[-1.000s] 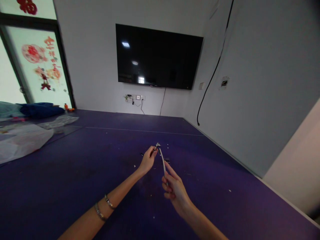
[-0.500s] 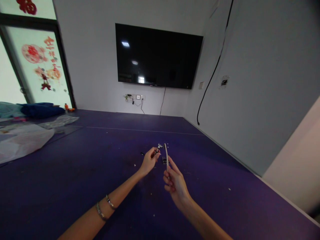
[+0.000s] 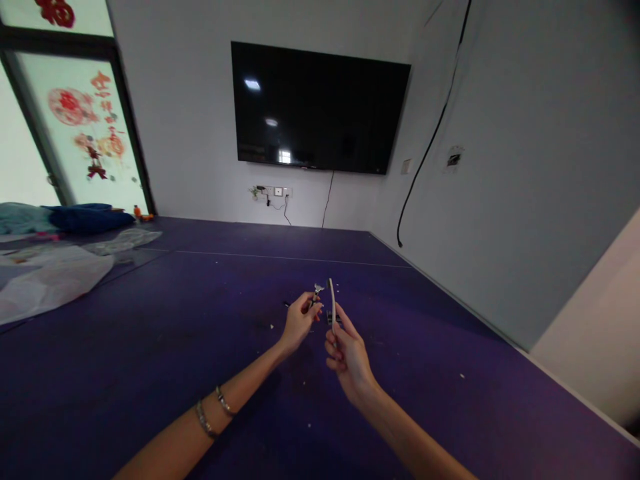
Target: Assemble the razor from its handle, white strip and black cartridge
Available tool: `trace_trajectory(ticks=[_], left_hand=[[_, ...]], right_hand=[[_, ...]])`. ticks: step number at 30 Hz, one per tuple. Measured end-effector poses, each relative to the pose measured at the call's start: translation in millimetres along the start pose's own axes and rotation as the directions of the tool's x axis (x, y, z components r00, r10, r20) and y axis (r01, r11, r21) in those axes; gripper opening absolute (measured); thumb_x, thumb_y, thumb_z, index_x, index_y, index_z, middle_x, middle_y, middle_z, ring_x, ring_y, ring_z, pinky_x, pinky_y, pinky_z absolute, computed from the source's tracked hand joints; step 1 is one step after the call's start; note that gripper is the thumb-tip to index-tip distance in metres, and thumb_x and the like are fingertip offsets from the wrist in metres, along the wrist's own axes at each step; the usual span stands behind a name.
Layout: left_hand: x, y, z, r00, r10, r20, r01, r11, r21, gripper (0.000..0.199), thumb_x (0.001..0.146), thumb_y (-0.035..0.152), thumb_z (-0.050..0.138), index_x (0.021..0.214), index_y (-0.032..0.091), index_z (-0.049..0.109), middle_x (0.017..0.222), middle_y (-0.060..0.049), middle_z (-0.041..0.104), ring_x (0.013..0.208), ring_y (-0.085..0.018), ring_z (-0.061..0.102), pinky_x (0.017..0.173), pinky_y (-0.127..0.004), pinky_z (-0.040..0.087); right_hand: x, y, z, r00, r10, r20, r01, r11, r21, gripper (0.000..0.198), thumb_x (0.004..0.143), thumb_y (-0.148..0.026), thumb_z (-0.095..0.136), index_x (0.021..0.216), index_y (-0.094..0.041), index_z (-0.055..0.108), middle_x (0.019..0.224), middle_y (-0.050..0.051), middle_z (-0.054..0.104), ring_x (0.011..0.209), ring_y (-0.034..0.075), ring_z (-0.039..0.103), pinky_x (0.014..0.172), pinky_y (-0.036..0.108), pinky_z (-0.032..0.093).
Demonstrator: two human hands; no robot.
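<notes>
My left hand [image 3: 299,325] is closed round the dark handle of what looks like a small razor [image 3: 319,289], its silver T-shaped head pointing up and away. In my right hand [image 3: 351,357] is a toothbrush [image 3: 333,300] with a slim white handle, held upright between thumb and fingers. Its dark bristles face left, close to the silver head; a narrow gap shows between them. Behind the toothbrush, partly hidden by it, a small dark object [image 3: 331,319] lies on the purple surface. A thin black piece [image 3: 286,304] lies left of my left hand.
The broad purple surface [image 3: 200,373] carries scattered white specks. Clear plastic sheets [image 3: 55,280] and blue cloth [image 3: 87,219] lie at the left. A television [image 3: 320,107] hangs on the far wall above sockets [image 3: 278,191]. A black cable [image 3: 425,157] dangles along the right wall.
The toothbrush's bristled end sits slightly higher beside the silver head. Both hands keep their grips, and the whole view has shifted a little.
</notes>
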State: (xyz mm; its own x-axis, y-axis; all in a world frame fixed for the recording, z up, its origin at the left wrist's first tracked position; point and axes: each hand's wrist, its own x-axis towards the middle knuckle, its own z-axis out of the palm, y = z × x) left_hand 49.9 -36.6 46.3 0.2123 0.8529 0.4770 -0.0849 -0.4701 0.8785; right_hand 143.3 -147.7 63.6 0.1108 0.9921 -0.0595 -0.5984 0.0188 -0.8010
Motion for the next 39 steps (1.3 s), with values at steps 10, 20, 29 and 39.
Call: trace_trajectory(ticks=[10, 20, 29, 39], left_hand=[[1, -2, -1, 0.999, -0.005, -0.051, 0.006, 0.999, 0.032, 0.019, 0.075, 0.029, 0.058, 0.089, 0.015, 0.057, 0.062, 0.003, 0.055, 0.052, -0.01, 0.05, 0.052, -0.022, 0.041], [7, -7, -6, 0.997, 0.01, -0.077, -0.007, 0.999, 0.037, 0.02, 0.074, 0.029, 0.059, 0.088, 0.015, 0.058, 0.062, 0.003, 0.054, 0.051, -0.01, 0.051, 0.052, -0.021, 0.041], [6, -10, -5, 0.997, -0.012, -0.082, 0.014, 1.0, 0.023, 0.025, 0.074, 0.029, 0.06, 0.093, 0.014, 0.059, 0.062, 0.003, 0.055, 0.051, -0.01, 0.051, 0.053, -0.022, 0.041], [7, -5, -5, 0.996, -0.022, -0.085, 0.021, 1.0, -0.01, 0.023, 0.074, 0.028, 0.059, 0.092, 0.013, 0.059, 0.063, 0.002, 0.055, 0.051, -0.01, 0.049, 0.052, -0.021, 0.041]], right_hand=[[1, 5, -2, 1.0, -0.027, -0.007, 0.027, 0.999, 0.022, 0.064, 0.07, -0.03, 0.063, 0.13, -0.033, 0.042, 0.058, -0.008, 0.04, 0.04, 0.003, 0.025, 0.037, 0.016, 0.009], [3, 17, 0, 0.999, -0.021, -0.026, 0.022, 0.999, 0.033, 0.064, 0.069, -0.033, 0.065, 0.129, -0.031, 0.043, 0.055, -0.008, 0.04, 0.039, 0.003, 0.023, 0.037, 0.016, 0.007], [3, 21, 1, 1.0, 0.014, 0.016, -0.016, 0.994, 0.104, 0.062, 0.072, -0.03, 0.062, 0.13, -0.031, 0.042, 0.056, -0.008, 0.039, 0.039, 0.002, 0.023, 0.037, 0.016, 0.007], [2, 22, 7, 0.999, 0.031, 0.031, -0.035, 0.992, 0.124, 0.062, 0.073, -0.03, 0.06, 0.131, -0.032, 0.039, 0.056, -0.008, 0.039, 0.039, 0.002, 0.023, 0.037, 0.015, 0.007]])
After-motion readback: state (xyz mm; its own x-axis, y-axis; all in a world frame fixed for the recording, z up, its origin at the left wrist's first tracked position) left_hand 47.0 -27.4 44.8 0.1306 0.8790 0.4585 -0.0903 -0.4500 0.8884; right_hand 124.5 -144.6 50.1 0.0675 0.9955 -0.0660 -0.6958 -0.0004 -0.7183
